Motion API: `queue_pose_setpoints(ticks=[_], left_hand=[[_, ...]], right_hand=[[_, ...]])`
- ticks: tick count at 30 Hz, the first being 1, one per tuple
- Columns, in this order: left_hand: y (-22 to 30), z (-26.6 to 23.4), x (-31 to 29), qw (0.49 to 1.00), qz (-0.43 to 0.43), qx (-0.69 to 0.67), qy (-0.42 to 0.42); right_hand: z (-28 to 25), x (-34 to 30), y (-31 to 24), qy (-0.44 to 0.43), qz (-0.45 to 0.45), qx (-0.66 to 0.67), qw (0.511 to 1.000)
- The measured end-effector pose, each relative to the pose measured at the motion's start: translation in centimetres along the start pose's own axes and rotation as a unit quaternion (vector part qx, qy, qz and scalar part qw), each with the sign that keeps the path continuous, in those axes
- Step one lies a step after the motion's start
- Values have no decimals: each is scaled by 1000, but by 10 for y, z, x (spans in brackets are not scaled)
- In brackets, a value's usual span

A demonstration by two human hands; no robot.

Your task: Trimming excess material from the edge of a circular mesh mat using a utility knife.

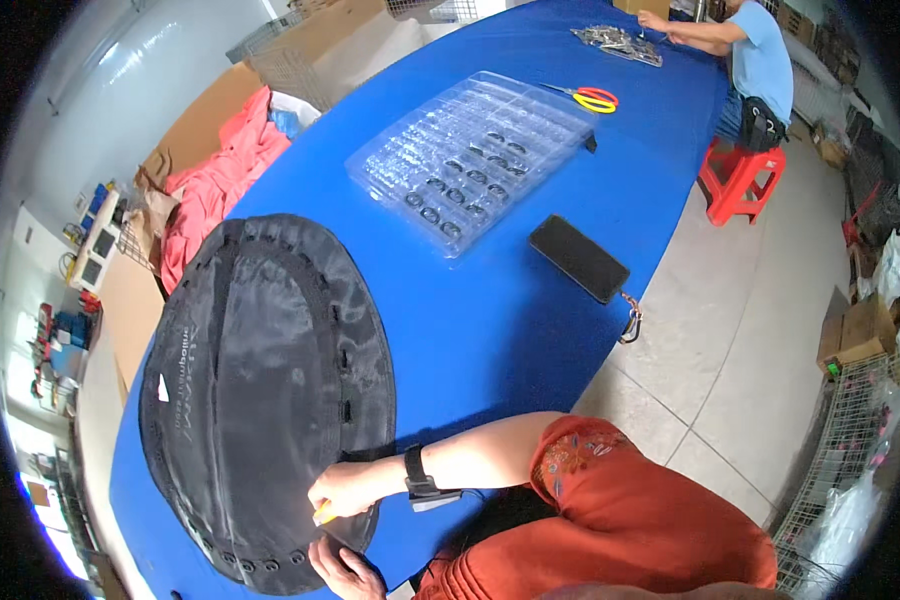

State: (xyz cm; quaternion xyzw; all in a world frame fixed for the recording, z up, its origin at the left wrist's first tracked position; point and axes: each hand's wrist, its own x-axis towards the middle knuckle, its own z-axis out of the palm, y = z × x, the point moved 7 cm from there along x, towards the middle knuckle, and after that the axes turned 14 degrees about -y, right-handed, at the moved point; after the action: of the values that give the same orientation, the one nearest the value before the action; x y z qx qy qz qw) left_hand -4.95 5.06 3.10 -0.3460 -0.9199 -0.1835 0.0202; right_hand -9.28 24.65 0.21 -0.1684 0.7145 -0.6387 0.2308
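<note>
A black oval fabric cover [270, 350] lies flat on the blue table, with seams, pale lettering on its left side and dark eyelets along its rim. My right hand [348, 489], with a black band at the wrist, is closed over the cover's near right part. Its fingers grip a small yellow-orange tool [324, 513], mostly hidden, so its kind is unclear. Just below, my left hand [346, 572] rests at the cover's near edge, fingers stretched out over the fabric.
On the blue table [490, 330] stand a clear compartment box [370, 165] with black rings, a dark phone [578, 258] with a clip, and red-yellow scissors [595, 99]. Farther off, a person [765, 60] on a red stool [742, 180] handles metal pieces [618, 43]. Pink cloth [225, 165] lies left.
</note>
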Motion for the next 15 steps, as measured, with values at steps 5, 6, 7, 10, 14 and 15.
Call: queue_pose_setpoints(ticks=[5, 6, 7, 10, 14, 15], left_hand=[[2, -2, -1, 1000, 11, 11, 5], [3, -2, 0, 1000, 15, 11, 4], [4, -2, -1, 1000, 17, 11, 5], [6, -3, -3, 1000, 23, 13, 6], [9, -3, -1, 999, 31, 10, 6], [8, -1, -1, 1000, 28, 8, 5]], right_hand=[[3, 13, 5, 19, -17, -10, 1000], [3, 17, 9, 28, -26, -8, 999], [4, 19, 10, 28, -34, -9, 999], [5, 24, 13, 29, -50, -15, 998], [3, 27, 17, 40, -63, -42, 996], [3, 28, 18, 47, -69, -51, 995]])
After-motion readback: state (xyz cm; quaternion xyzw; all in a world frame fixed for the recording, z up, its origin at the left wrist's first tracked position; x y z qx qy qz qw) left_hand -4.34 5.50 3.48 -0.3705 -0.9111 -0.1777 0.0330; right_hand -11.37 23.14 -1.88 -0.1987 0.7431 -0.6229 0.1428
